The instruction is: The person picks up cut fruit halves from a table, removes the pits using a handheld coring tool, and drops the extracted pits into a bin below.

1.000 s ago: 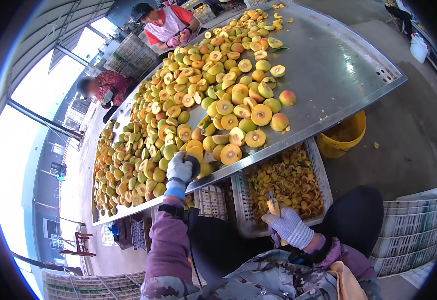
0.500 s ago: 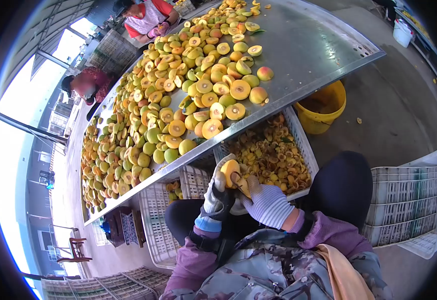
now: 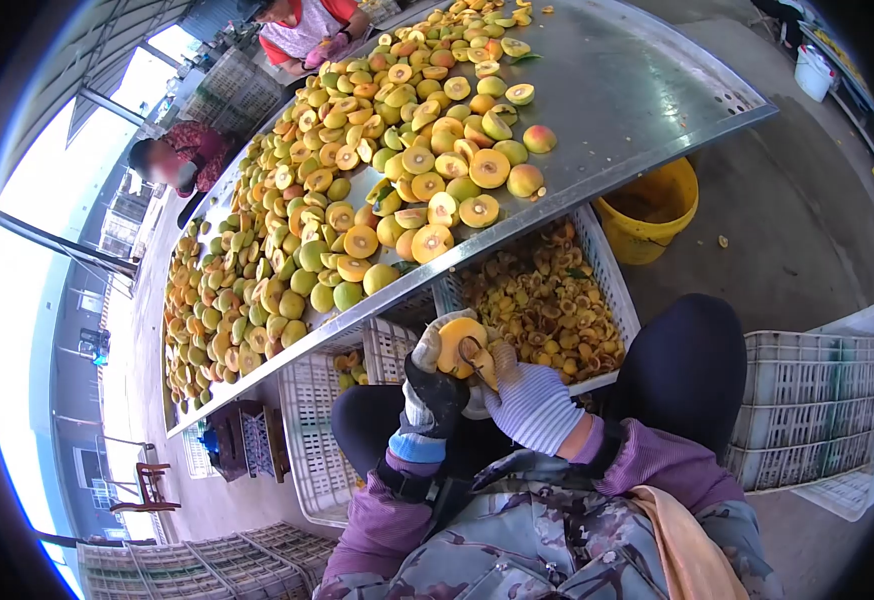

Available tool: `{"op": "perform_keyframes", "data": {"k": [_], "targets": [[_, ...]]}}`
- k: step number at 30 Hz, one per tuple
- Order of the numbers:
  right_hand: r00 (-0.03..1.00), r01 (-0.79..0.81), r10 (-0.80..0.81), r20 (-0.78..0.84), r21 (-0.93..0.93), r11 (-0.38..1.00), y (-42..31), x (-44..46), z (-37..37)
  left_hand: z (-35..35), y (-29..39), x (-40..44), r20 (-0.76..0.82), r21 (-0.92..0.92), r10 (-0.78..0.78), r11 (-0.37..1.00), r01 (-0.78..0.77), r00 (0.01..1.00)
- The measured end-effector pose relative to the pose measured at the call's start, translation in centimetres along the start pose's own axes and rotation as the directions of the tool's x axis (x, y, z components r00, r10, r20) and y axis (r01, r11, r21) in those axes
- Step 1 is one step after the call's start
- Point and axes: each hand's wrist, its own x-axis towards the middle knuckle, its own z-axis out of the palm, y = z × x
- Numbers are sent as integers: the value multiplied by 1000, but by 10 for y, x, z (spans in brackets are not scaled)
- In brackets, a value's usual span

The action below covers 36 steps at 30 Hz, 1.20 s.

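My left hand [image 3: 431, 385], in a grey and white work glove, holds a halved yellow peach [image 3: 453, 343] with its cut face turned up. In my right hand [image 3: 537, 408], gloved in white with thin stripes, is a pitting spoon [image 3: 481, 366] with a tan handle. The spoon's dark rounded tip rests at the centre of the peach half. Both hands are closed and sit above my lap, near a white crate [image 3: 609, 268] of peach scraps and stones [image 3: 547, 310].
A sloping metal table [image 3: 617, 90] carries many peach halves [image 3: 361, 241]. Beneath its edge stands a yellow bucket [image 3: 647, 215]. Plastic crates [image 3: 812, 410] are at my right and another crate [image 3: 322, 440] at my left. Two people [image 3: 307, 30] work at the table's far side.
The peach half has turned so that more of its cut face shows. The spoon tip stays at its centre. My view has shifted slightly.
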Motion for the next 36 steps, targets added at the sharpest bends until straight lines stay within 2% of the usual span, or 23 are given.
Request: {"op": "perform_keyframes", "data": {"k": [4,6,10,12,13,15,16,17,18,20,21,22,24,26,27,28,29,30,31,32,34,35,36], "targets": [[997,53,-50,57,-53,997,4,0,5,11,1,-5,-32,-7,19,1000,-19,999],[995,57,-52,89,-60,997,3,1,4,16,-1,-6,-117,40,56,998,-51,992],[991,4,-13,132,66,998,1,-2,-2,8,-6,-4,-123,98,99,991,-87,987],[989,5,-23,148,125,992,4,-3,0,8,-4,-4,-94,226,129,968,-105,987],[985,13,-44,170,181,983,7,-4,6,6,-5,-2,-94,226,126,969,-102,987],[979,19,-66,191,238,971,9,-4,8,1,-8,3,-65,80,104,992,-99,992],[976,35,-102,192,323,946,8,-4,7,0,-7,3,-67,81,102,992,-96,993],[972,50,-138,190,406,913,8,-4,6,3,-4,3,-43,193,136,973,-125,990],[972,50,-138,190,406,913,9,-3,7,6,0,4,-12,300,168,941,-157,986],[882,-204,-148,448,644,737,14,-1,8,5,7,4,-25,279,117,955,-105,993],[882,-206,-146,447,645,736,9,-1,-5,4,12,5,71,345,78,934,-98,994],[837,-296,-154,525,672,679,2,-1,-23,4,16,6,164,409,33,907,-98,986],[781,-387,-174,600,684,618,-3,-3,-33,6,21,9,193,399,28,911,-105,981],[745,-496,-217,631,741,452,-2,-3,-30,2,22,14,336,310,-47,949,-63,941],[746,-494,-219,629,742,453,1,-3,-27,5,13,13,294,241,-5,968,-69,956],[713,-558,-248,656,745,366,5,-2,-22,9,6,15,296,242,-6,968,-69,955],[679,-618,-280,679,734,280,7,-1,-21,14,1,16,207,50,-6,999,-4,978],[679,-618,-277,680,733,284,7,-2,-22,20,-4,17,118,-152,-24,988,42,993],[731,-574,-280,622,783,241,5,-2,-26,26,-5,19,-40,-245,-96,966,83,995],[777,-526,-283,562,827,199,3,-1,-31,26,-1,24,-86,-170,-32,985,17,996],[730,-580,-308,610,791,192,13,1,-34,8,7,29,-245,-15,135,990,-143,960],[777,-630,-69,626,776,-44,27,3,-19,-26,11,29,-241,138,268,961,-241,933],[736,-599,173,654,749,-284,40,4,-5,-28,36,14,-148,303,435,875,-378,888]]}}
